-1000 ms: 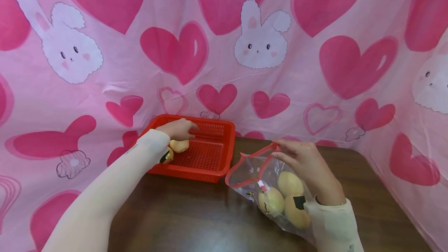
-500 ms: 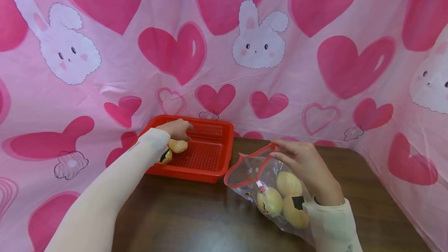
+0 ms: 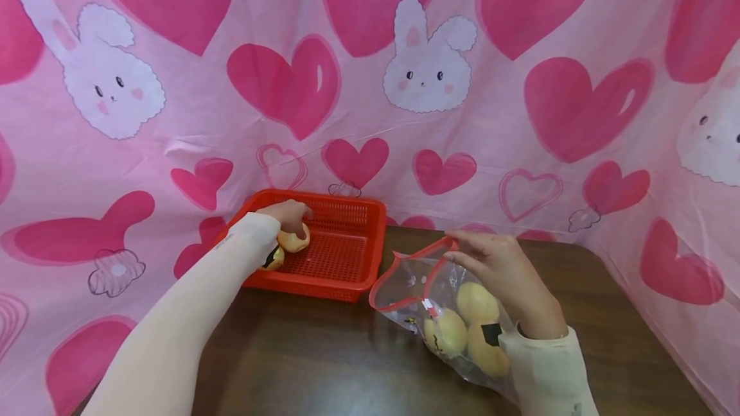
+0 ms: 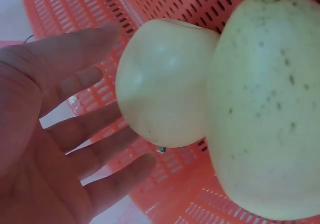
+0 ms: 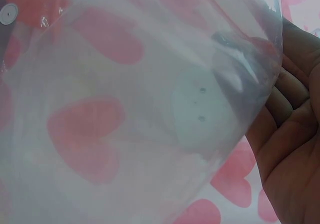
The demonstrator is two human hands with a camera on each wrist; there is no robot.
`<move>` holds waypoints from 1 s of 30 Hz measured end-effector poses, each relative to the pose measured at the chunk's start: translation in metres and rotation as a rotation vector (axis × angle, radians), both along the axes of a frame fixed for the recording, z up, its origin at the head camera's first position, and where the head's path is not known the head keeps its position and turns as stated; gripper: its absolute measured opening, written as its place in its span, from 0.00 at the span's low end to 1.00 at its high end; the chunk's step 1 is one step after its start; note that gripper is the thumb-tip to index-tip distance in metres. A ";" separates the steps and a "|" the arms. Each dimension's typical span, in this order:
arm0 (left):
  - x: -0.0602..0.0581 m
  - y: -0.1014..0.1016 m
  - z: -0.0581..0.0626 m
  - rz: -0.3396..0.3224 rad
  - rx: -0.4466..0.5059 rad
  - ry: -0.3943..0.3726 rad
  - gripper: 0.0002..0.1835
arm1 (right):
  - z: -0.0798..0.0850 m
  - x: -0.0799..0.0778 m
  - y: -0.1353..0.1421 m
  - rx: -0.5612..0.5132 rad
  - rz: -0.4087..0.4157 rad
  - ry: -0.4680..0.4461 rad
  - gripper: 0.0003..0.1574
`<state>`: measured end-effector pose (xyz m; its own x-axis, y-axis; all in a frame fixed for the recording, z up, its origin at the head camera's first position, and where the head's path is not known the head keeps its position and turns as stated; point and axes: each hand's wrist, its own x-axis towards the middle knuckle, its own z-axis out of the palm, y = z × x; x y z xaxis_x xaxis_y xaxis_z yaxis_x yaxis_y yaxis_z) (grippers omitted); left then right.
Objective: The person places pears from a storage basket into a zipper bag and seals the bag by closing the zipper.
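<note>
My left hand [image 3: 289, 214] reaches into the red plastic basket [image 3: 341, 287]. In the left wrist view its fingers are spread, their tips right at the edge of a smooth, pale yellow pear [image 4: 165, 84]. A larger speckled pear [image 4: 270, 104] with a stem lies against that one; in the head view it shows a dark label. With thumb and fingers, my right hand [image 3: 500, 271] pinches the red rim of a clear zip bag [image 3: 399, 304], keeping its mouth apart. Several yellow pears [image 3: 477, 302] rest inside the bag, one bearing a black label.
Both the basket and the bag stand on a dark brown wooden table [image 3: 324, 352]. A pink curtain [image 3: 358, 114] with hearts and rabbits hangs behind and along the right side. The basket's wall rises close to the curtain.
My left hand has drawn back slightly towards the nearer pears, its thumb now over the smooth one, which has turned a little. The right hand keeps its hold on the bag.
</note>
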<state>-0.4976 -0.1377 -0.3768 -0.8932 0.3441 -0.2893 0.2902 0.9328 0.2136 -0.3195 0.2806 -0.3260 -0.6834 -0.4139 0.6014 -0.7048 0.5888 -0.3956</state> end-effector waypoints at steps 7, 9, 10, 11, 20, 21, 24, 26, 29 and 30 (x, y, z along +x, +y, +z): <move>-0.004 0.002 -0.006 0.043 -0.027 -0.050 0.36 | 0.001 -0.002 0.001 0.013 0.000 0.001 0.26; -0.005 0.003 -0.007 0.058 -0.038 -0.056 0.37 | 0.001 -0.002 0.002 0.014 0.001 -0.004 0.27; -0.004 0.004 -0.007 0.074 -0.036 -0.063 0.37 | 0.001 -0.002 0.002 0.014 0.003 -0.008 0.27; -0.004 0.005 -0.007 0.083 -0.036 -0.068 0.37 | 0.001 -0.002 0.002 0.014 0.001 -0.013 0.27; 0.001 0.008 -0.009 0.110 -0.049 -0.103 0.37 | 0.003 -0.002 0.003 0.009 -0.006 -0.039 0.27; 0.002 0.007 -0.010 0.115 -0.056 -0.103 0.38 | 0.003 -0.002 0.002 0.009 -0.007 -0.036 0.27; 0.005 0.004 -0.013 0.157 -0.051 -0.115 0.40 | 0.002 -0.002 0.002 0.007 -0.004 -0.026 0.26; 0.006 0.003 -0.014 0.172 -0.029 -0.117 0.41 | 0.002 -0.003 0.002 0.008 -0.002 -0.018 0.26; 0.009 0.002 -0.014 0.205 0.023 -0.124 0.41 | 0.002 -0.003 0.002 0.013 -0.007 -0.012 0.27; 0.010 0.002 -0.014 0.214 0.038 -0.124 0.41 | 0.002 -0.003 0.003 0.015 -0.009 -0.011 0.27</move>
